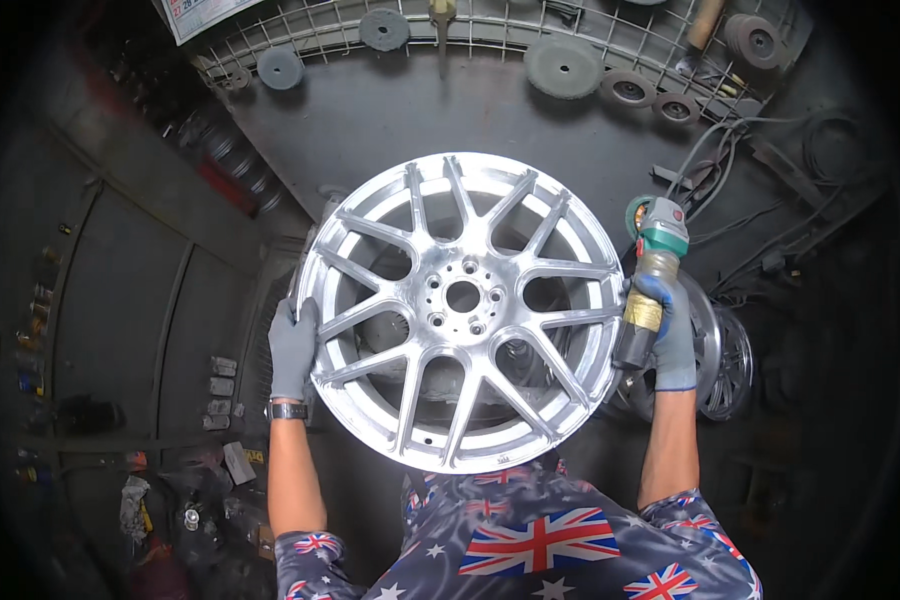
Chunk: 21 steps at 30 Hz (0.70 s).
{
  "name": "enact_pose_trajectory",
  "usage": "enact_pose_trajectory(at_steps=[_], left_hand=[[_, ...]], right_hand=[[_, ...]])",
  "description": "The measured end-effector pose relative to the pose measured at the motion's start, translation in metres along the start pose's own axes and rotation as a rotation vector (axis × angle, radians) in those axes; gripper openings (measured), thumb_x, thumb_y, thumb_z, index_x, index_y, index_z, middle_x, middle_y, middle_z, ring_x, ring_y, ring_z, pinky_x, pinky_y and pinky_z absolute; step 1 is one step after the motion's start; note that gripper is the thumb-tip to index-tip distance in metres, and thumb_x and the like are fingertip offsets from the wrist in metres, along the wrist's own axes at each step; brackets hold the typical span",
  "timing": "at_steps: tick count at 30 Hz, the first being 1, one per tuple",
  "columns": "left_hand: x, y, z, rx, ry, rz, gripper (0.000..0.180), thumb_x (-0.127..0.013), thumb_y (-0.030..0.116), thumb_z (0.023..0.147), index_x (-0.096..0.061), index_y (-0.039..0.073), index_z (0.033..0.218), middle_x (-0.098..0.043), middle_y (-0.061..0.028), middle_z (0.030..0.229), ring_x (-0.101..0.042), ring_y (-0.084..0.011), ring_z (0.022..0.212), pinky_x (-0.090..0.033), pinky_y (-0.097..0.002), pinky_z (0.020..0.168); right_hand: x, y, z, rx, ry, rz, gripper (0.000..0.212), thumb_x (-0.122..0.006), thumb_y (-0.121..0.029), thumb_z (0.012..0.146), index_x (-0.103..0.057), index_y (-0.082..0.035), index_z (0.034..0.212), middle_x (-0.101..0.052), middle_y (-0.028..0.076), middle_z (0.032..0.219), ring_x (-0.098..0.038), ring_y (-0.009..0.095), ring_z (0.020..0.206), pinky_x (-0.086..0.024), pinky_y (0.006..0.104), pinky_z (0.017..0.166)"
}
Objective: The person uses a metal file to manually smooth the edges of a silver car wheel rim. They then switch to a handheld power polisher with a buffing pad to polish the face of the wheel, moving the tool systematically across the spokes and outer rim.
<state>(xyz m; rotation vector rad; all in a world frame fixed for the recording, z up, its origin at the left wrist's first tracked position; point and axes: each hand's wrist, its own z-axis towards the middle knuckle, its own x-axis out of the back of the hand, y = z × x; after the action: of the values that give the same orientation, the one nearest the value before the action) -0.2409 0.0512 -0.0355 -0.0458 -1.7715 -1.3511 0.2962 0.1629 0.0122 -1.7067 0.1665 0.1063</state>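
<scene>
While our 2 hands are well apart, we hold a different thing in each of them. Our left hand [293,350], in a grey glove, is clamped on the left edge of a silver multi-spoke alloy wheel [507,276]; its fingertips are partly hidden, so we cannot tell how far they reach behind. This wheel is in front of our chest, with its face toward us, and it shows 5 bolt holes around the centre bore. Our right hand [665,305], also gloved, is closed around the body of an angle grinder [662,243], which stands nearly upright just beside the right edge of the wheel. We cannot tell if the knuckles touch the wheel. The head of the grinder, green and grey, points away from us.

On our left wrist we wear a dark watch [290,410]. Behind the grinder we see more silver wheels [738,365], partly covered. Beyond the alloy wheel is a grey board [420,115], and a green abrasive disc [560,85] hangs at the wire rack [340,46].
</scene>
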Motion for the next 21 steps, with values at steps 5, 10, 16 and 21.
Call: enact_pose_trajectory(at_steps=[5, 10, 16, 21], left_hand=[[-0.004, 0.008, 0.057, -0.062, -0.053, 0.039, 0.047, -0.059, 0.039, 0.103, -0.061, -0.006, 0.094, -0.064, -0.0252, 0.084, -0.058, -0.0290, 0.077, -0.047, -0.0445, 0.076], [-0.014, 0.018, 0.119, -0.187, -0.248, -0.003, 0.048, -0.063, 0.041, 0.102, -0.059, -0.005, 0.088, -0.060, -0.0194, 0.077, -0.050, -0.0207, 0.072, -0.045, -0.0414, 0.071], [-0.045, 0.055, 0.182, -0.355, -0.442, 0.005, 0.050, -0.063, 0.044, 0.101, -0.062, -0.006, 0.096, -0.063, -0.0207, 0.081, -0.057, -0.0245, 0.075, -0.048, -0.0413, 0.075], [-0.092, 0.123, 0.231, -0.498, -0.592, 0.192, 0.055, -0.059, 0.049, 0.100, -0.068, -0.005, 0.103, -0.070, -0.0237, 0.094, -0.068, -0.0334, 0.089, -0.051, -0.0426, 0.085]], right_hand=[[-0.001, -0.007, -0.001, -0.097, -0.024, 0.062, 0.026, -0.071, -0.021, 0.091, -0.067, -0.003, 0.109, -0.070, 0.007, 0.088, -0.070, 0.016, 0.073, -0.060, 0.0298, 0.067], [-0.014, -0.005, -0.015, -0.165, 0.084, 0.095, 0.029, -0.071, -0.021, 0.092, -0.067, -0.003, 0.114, -0.071, 0.007, 0.092, -0.072, 0.017, 0.077, -0.061, 0.0303, 0.071], [-0.037, -0.004, -0.061, -0.156, 0.250, 0.096, 0.033, -0.076, -0.023, 0.087, -0.067, -0.004, 0.112, -0.071, 0.008, 0.094, -0.072, 0.017, 0.076, -0.061, 0.0302, 0.069], [-0.050, 0.024, -0.137, -0.253, 0.469, 0.256, 0.036, -0.074, -0.022, 0.087, -0.064, 0.001, 0.113, -0.071, 0.013, 0.092, -0.073, 0.025, 0.075, -0.063, 0.0385, 0.069]])
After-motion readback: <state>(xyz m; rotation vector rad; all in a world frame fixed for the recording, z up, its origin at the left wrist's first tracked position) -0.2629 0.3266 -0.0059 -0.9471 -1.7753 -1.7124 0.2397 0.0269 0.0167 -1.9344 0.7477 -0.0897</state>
